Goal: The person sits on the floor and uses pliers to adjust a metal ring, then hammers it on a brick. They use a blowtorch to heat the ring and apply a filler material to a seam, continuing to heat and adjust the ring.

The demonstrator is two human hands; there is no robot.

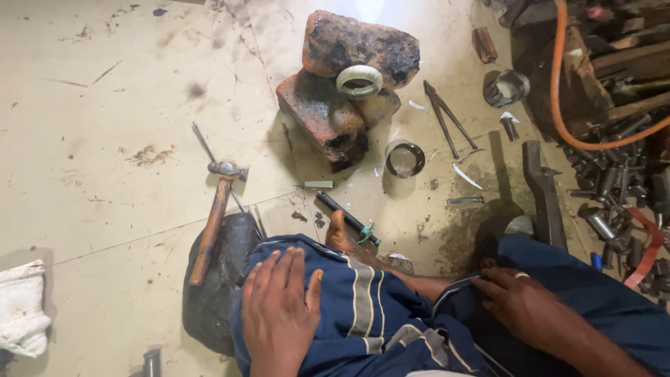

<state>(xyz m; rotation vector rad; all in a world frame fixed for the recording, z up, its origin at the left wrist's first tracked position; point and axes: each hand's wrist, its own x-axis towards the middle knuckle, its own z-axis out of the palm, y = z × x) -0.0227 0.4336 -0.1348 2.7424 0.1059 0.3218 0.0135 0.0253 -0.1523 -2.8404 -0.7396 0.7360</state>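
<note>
Both our hands rest on our knees above a floor strewn with tools.

Our left hand [279, 314] lies flat with fingers spread on the blue striped cloth [363, 307] over our left knee, holding nothing; our right hand [520, 300], a ring on one finger, rests on the cloth over the right knee with fingers loosely bent and nothing pinched. Nearest the left hand, the wooden-handled steel hammer [213, 223] lies with its handle end on a dark rounded block [220, 286]. Beyond our bare foot [340, 234], two scorched red bricks [335, 84] cradle a pale green ring [359, 81]. A metal ring [404, 158] and dark iron tongs [447, 115] lie just beside the bricks on the cream tiled floor [105, 139].
</note>
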